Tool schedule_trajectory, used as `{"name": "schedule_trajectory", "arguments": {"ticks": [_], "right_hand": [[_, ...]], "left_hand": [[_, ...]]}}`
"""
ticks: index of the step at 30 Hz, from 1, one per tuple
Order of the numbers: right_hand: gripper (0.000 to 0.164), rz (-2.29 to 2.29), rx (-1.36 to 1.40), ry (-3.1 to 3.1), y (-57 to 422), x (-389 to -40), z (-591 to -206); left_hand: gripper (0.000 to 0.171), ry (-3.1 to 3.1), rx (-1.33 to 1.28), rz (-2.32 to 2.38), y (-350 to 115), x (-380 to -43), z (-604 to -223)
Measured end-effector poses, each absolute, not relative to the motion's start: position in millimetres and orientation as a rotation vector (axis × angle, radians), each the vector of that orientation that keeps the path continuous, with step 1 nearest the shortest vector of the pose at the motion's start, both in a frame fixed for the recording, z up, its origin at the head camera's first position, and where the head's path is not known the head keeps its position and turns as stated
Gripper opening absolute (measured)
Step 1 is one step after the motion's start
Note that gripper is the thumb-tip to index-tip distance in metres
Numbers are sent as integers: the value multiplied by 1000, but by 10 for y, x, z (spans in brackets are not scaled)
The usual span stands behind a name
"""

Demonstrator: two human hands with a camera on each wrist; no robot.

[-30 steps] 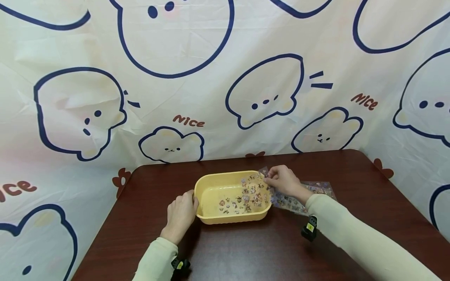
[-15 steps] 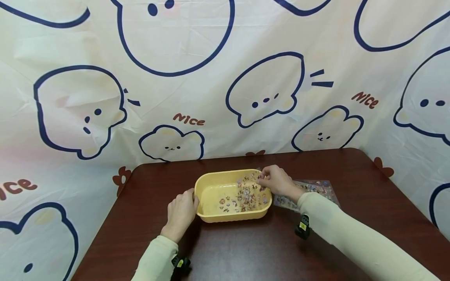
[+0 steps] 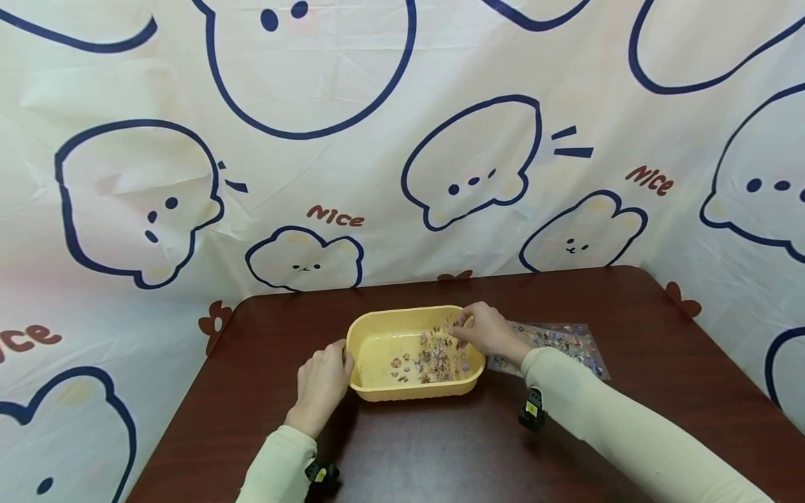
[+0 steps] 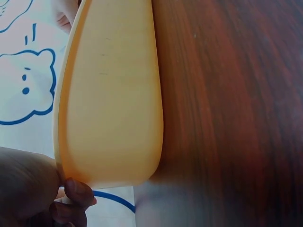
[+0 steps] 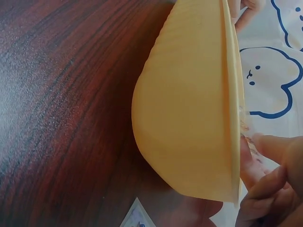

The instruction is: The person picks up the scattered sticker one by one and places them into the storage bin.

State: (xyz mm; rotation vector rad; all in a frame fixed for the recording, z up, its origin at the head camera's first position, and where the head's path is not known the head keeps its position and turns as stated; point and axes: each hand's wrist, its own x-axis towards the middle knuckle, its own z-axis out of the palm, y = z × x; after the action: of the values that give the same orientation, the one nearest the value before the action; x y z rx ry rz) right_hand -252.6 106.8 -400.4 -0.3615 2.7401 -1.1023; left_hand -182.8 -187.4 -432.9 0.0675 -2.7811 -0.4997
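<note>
A yellow plastic basin (image 3: 411, 395) sits on the table, with small colourful printed pieces (image 3: 402, 363) scattered on its floor. My left hand (image 3: 323, 381) grips the basin's left end, its fingers (image 4: 78, 191) curled at the rim in the left wrist view. Over the basin's right end, my right hand (image 3: 486, 328) pinches a clear sheet with small printed figures (image 5: 245, 126) between thumb and fingers. This sheet dips inside the basin and overlaps the pieces in the head view. Most of it is hidden behind the basin wall in the right wrist view.
To the right of the basin, clear sheets with many small colourful prints (image 3: 569, 342) lie on the dark red-brown table (image 3: 428, 447), partly under my right forearm. A patterned cloth (image 3: 377, 175) hangs behind the table's far edge.
My right hand has moved left and slightly down, from the basin's right rim to over its inside, bringing the printed sheet leftward. More of the sheets on the table now shows. The left hand holds still.
</note>
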Motion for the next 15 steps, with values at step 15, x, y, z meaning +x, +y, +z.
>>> {"name": "schedule_trajectory", "arguments": {"ticks": [15], "right_hand": [[38,-1078,-332,2709,996,-2462,-3989]], "left_hand": [[28,-2789,83,-511,-1874,-1813,-4332]]}}
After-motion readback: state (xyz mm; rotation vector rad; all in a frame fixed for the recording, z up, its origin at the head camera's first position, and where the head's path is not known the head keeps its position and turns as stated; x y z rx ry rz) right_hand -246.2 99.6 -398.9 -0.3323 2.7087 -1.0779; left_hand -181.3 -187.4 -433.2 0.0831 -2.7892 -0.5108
